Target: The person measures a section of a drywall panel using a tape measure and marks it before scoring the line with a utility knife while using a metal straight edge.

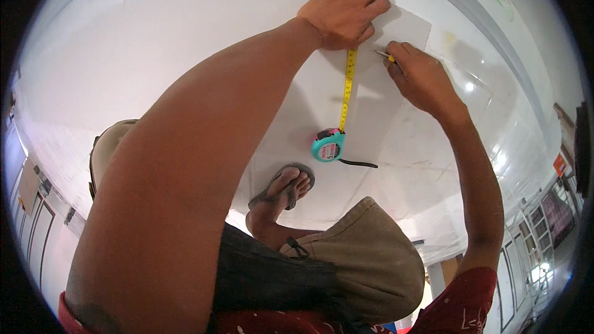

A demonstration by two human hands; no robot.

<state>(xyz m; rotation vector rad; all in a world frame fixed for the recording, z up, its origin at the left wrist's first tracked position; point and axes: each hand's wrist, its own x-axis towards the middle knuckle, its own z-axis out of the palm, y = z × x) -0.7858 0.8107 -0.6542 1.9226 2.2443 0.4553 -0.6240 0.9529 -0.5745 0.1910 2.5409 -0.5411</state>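
Tape measure (328, 147), pale board (312, 96) (glossy floor (427, 161))

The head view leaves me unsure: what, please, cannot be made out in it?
In the head view:
- upper end of the yellow measuring-tape blade: hidden by the left hand;
- rear of the slim grey-tipped yellow tool: hidden in the right hand;
- the blade's finest markings: too small;
- red fabric sleeve on the right: cut off by the lower edge.
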